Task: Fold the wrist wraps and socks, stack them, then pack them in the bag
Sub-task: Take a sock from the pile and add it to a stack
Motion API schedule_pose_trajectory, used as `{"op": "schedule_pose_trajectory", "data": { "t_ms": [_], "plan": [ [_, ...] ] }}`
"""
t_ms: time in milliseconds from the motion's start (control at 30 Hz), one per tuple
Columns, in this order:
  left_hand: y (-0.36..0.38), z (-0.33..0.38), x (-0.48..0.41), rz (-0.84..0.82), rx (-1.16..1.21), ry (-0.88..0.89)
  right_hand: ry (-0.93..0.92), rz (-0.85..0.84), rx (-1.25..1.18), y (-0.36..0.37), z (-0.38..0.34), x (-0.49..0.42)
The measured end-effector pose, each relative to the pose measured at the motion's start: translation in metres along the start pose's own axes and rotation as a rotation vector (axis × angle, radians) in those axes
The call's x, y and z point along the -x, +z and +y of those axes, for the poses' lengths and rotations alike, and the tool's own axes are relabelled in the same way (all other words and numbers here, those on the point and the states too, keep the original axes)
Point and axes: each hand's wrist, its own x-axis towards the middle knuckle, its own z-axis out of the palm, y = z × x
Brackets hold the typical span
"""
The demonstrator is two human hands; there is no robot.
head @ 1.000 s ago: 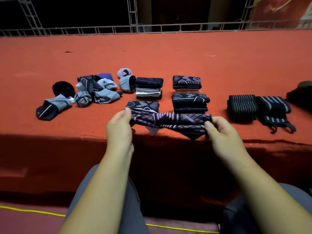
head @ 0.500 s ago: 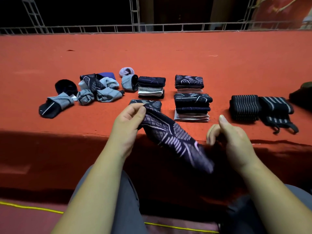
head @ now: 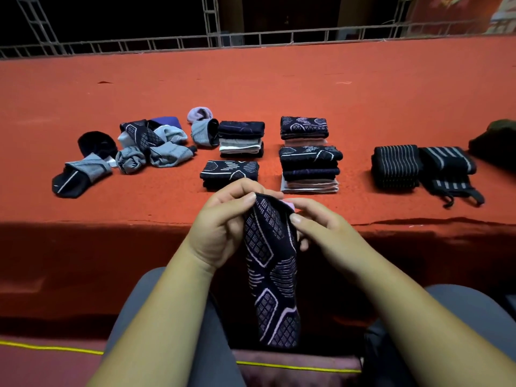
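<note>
A dark patterned sock [head: 272, 275] hangs lengthwise in front of the red platform's edge. My left hand [head: 223, 227] and my right hand [head: 321, 227] both pinch its top end, close together. On the platform behind lie a single folded sock [head: 229, 171], a folded stack [head: 310, 170], a second stack [head: 241, 138] and a third [head: 304, 129]. Several unfolded grey and dark socks [head: 150, 146] are heaped at the left. Two black striped wrist wraps [head: 395, 166] [head: 446, 169] lie folded at the right.
The red carpeted platform [head: 279, 79] runs wide and deep, with a metal truss rail [head: 251, 40] at its far edge. A dark bag-like object [head: 497, 143] sits at the far right edge. My grey-trousered knees are below, with a yellow line on the floor.
The sock was stretched sideways between both hands; the right hand released it, it swung down, and now both hands grip its top end together while it hangs vertically.
</note>
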Motion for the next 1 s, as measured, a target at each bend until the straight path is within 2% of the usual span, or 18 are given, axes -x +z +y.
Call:
{"op": "schedule_pose_trajectory", "data": {
  "t_ms": [133,300,433,667,800,900,1000],
  "plan": [
    [-0.007,-0.002,-0.005,0.091,-0.147,0.036,-0.054,0.061,0.025,-0.003,-0.001,0.0],
    [-0.022,-0.008,-0.013,0.37,-0.3,-0.008,-0.213,0.059,0.396,-0.01,-0.012,0.006],
    [-0.025,-0.013,-0.013,0.348,-0.339,-0.054,-0.349,0.024,0.503,-0.005,-0.019,0.01],
    [-0.013,-0.017,-0.013,0.362,-0.335,-0.037,-0.209,0.014,0.443,-0.002,-0.017,0.011],
    [-0.014,-0.018,-0.014,0.372,-0.429,-0.026,-0.19,0.107,0.438,-0.001,-0.015,0.009],
    [-0.014,-0.022,-0.014,0.456,-0.512,-0.05,-0.159,0.19,0.34,0.0,-0.013,0.008],
    [-0.01,-0.027,-0.013,0.463,-0.566,-0.093,-0.13,0.275,0.291,-0.001,-0.01,0.005]
  ]
}}
